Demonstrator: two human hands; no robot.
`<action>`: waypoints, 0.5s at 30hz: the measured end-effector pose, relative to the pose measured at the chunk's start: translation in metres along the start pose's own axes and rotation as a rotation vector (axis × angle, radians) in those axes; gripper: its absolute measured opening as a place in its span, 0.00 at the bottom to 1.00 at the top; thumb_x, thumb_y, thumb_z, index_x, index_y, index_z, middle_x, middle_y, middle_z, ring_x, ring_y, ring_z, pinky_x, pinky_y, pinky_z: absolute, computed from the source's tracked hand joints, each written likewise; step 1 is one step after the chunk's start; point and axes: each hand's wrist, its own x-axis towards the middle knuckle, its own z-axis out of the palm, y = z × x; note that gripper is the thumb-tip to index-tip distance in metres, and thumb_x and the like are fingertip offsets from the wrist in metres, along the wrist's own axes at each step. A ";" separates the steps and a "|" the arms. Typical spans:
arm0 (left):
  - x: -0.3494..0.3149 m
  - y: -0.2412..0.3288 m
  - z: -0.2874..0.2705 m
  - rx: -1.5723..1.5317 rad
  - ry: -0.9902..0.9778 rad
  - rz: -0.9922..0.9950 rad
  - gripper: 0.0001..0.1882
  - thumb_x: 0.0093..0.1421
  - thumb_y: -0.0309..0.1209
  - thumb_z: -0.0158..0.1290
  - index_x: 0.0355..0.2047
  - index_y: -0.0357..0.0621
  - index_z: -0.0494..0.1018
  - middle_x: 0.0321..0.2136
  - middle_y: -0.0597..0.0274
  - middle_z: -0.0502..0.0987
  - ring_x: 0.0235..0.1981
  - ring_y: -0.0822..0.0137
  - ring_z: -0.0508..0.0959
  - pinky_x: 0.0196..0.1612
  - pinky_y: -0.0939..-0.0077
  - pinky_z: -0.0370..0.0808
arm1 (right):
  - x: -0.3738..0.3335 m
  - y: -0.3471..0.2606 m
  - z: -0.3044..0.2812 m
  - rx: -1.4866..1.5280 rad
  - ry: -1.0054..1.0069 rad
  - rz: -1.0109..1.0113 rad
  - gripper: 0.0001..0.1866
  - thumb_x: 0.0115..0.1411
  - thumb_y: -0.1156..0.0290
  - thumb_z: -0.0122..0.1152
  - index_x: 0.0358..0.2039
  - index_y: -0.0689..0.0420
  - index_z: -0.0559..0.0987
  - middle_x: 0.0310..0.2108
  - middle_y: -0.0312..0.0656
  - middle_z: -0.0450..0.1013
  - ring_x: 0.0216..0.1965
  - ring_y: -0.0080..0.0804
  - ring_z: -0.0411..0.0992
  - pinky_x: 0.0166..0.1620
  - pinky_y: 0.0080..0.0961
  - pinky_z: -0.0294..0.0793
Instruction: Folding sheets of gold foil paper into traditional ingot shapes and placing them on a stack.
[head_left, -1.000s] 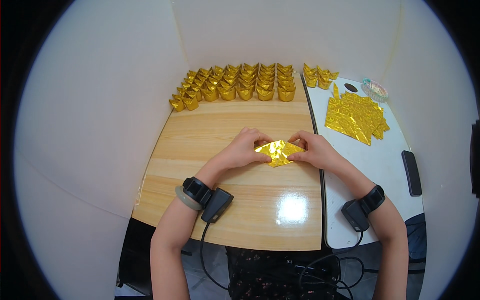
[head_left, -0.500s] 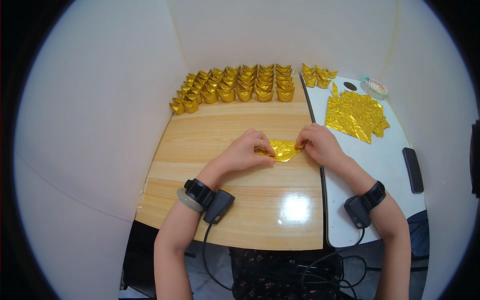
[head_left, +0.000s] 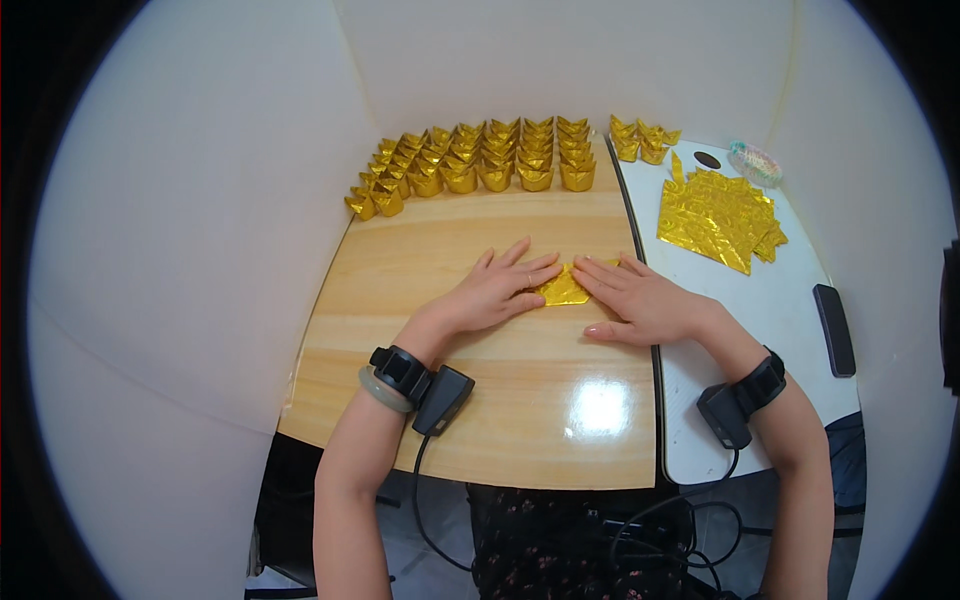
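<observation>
A folded piece of gold foil paper point(head_left: 565, 291) lies flat on the wood-grain table. My left hand point(head_left: 500, 287) rests over its left end, fingers spread and a ring on one finger. From the other side my right hand point(head_left: 635, 298) lies flat across the right end, its thumb apart on the table. Both hands press on the paper with outstretched fingers and cover its ends. Rows of folded gold paper ingots point(head_left: 460, 177) stand along the table's far side.
On the white table point(head_left: 735, 345) at right are a stack of gold foil sheets point(head_left: 715, 212), several more paper ingots point(head_left: 652, 150), a pastel coiled ring point(head_left: 755, 163) and a dark phone-like slab point(head_left: 834, 330). Black cabled devices point(head_left: 443, 400) sit on both wrists. Pale walls enclose the tables.
Both hands have gone from pinching the folded paper's ends to lying flat on it with fingers extended. The view has shifted slightly.
</observation>
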 end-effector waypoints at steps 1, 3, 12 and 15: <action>-0.001 0.000 0.000 -0.002 -0.002 -0.004 0.26 0.63 0.42 0.42 0.62 0.57 0.55 0.64 0.71 0.49 0.66 0.53 0.39 0.62 0.43 0.37 | -0.002 0.001 -0.002 -0.013 -0.011 0.021 0.44 0.60 0.38 0.35 0.62 0.65 0.47 0.65 0.52 0.43 0.66 0.39 0.41 0.66 0.39 0.38; 0.000 -0.002 -0.001 0.078 -0.009 -0.015 0.27 0.64 0.44 0.41 0.63 0.60 0.53 0.65 0.67 0.47 0.66 0.51 0.39 0.62 0.43 0.37 | -0.004 0.003 -0.003 -0.025 -0.025 0.040 0.47 0.59 0.37 0.36 0.62 0.66 0.47 0.64 0.55 0.43 0.66 0.40 0.41 0.66 0.39 0.38; -0.006 -0.005 0.002 0.223 0.069 -0.049 0.28 0.63 0.50 0.38 0.63 0.64 0.51 0.65 0.50 0.44 0.65 0.43 0.39 0.62 0.42 0.39 | -0.008 0.003 -0.005 -0.112 -0.079 0.147 0.49 0.57 0.35 0.38 0.61 0.69 0.47 0.64 0.58 0.44 0.66 0.43 0.41 0.66 0.40 0.37; -0.006 -0.002 0.004 0.285 0.053 -0.069 0.28 0.63 0.50 0.38 0.63 0.64 0.51 0.64 0.50 0.45 0.65 0.43 0.39 0.62 0.42 0.40 | -0.005 -0.003 0.001 -0.150 -0.006 0.233 0.49 0.57 0.35 0.39 0.61 0.69 0.49 0.63 0.58 0.45 0.66 0.44 0.41 0.65 0.41 0.37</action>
